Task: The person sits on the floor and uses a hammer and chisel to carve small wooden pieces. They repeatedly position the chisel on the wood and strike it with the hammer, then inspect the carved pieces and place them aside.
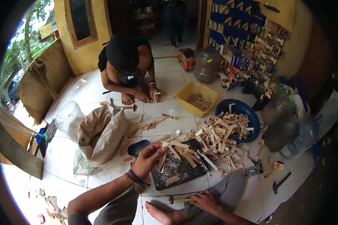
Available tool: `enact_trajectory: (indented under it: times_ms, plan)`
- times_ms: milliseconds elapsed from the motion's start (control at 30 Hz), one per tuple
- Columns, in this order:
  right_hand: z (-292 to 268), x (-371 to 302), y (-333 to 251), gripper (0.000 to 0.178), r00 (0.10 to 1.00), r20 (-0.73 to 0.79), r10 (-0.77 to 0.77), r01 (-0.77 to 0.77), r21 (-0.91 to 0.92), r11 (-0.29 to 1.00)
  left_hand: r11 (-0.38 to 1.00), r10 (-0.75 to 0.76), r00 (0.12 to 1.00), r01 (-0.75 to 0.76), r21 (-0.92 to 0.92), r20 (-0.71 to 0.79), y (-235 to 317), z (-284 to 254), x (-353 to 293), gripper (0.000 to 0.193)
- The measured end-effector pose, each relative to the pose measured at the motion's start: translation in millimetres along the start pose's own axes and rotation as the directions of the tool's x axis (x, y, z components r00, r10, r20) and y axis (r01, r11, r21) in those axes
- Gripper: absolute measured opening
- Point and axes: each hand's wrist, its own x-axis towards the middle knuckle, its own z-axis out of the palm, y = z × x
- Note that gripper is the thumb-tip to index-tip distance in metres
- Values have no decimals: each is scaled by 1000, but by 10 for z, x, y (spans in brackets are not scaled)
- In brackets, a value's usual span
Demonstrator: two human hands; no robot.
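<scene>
My left hand [148,162] is closed in a pinch on a small wooden piece [162,160], held over the left part of a black board [178,173] strewn with sawdust. Several loose wooden strips [190,158] lie on the board's far side. Low on the right, my right hand [207,202] wraps the handle of a hammer [180,200], whose head points left above my bare foot. A white stick-like tool [207,160] rests along the board's right edge. Beyond my left hand sits a small dark blue dish [138,147].
Wooden pieces [223,131] spill from a blue basin [256,129]. A yellow tub [180,98] stands behind it. To the left slumps a woven sack [97,138]. A second hammer [281,183] and a staple gun [254,167] lie right. Opposite, a co-worker [125,67] crouches, handling a small wooden frame.
</scene>
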Motion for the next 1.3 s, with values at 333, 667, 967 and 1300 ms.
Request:
enact_trajectory:
  times_ms: [333, 667, 967, 1300]
  plan:
    - [97, 418, 76, 19, 941, 33, -337, 339, -122, 933, 998, -14, 984, 2, 67, 177, 208, 323, -241, 20]
    - [-1658, 997, -246, 30, 774, -546, 320, 296, 759, 580, 956, -134, 935, 34, 292, 329, 98, 630, -251, 33]
    - [-2254, 1474, -219, 28, 765, -641, -60, 496, 528, 689, 901, -36, 977, -60, 430, 212, 729, 652, -319, 40]
    - [-1917, 1365, -37, 24, 789, -532, 308, 427, 835, 347, 407, 237, 885, -465, 787, 400, 847, 728, -289, 45]
